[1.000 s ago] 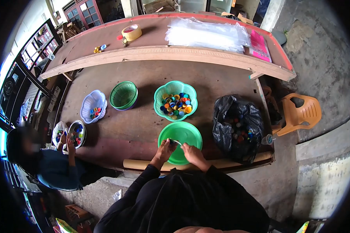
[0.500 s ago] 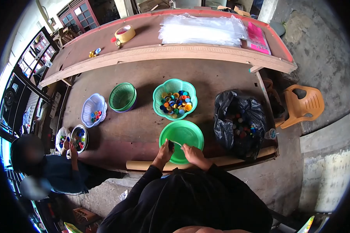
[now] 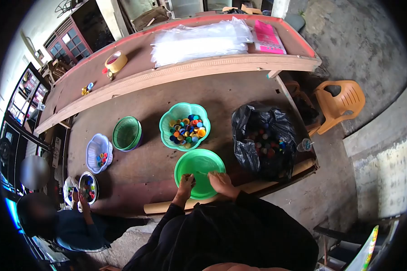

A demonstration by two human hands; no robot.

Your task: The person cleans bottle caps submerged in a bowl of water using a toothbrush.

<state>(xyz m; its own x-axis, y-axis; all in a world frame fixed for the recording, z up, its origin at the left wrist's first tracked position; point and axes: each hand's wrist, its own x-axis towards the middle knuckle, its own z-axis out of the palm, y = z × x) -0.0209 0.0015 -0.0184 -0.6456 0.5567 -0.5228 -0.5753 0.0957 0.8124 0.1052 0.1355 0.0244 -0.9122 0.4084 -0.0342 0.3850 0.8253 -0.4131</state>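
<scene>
Both of my hands are over the green basin (image 3: 199, 158) at the table's near edge. My left hand (image 3: 186, 184) is closed with its fingers pinched around something small and dark that I cannot make out. Just to the right, my right hand (image 3: 221, 182) is also closed; a thin pale strip (image 3: 204, 173) reaches from its fingertips toward the left hand. Whether this strip is a blade or plastic is too small to tell. Beyond the basin stands a turquoise basket (image 3: 163, 123) of coloured bottle caps (image 3: 188, 131).
A black plastic bag (image 3: 243, 153) of caps stands at right, beside a clear cup (image 3: 305, 145). Leftward are green bowls (image 3: 126, 133), a lilac basket (image 3: 95, 156) and a metal bowl (image 3: 88, 188), where another person (image 3: 79, 226) works. Plastic sheets (image 3: 199, 43) lie on the raised shelf.
The view has turned, shifting the table's contents left. My hands are still over the basin, a little farther apart, and the pale strip between them shows less.
</scene>
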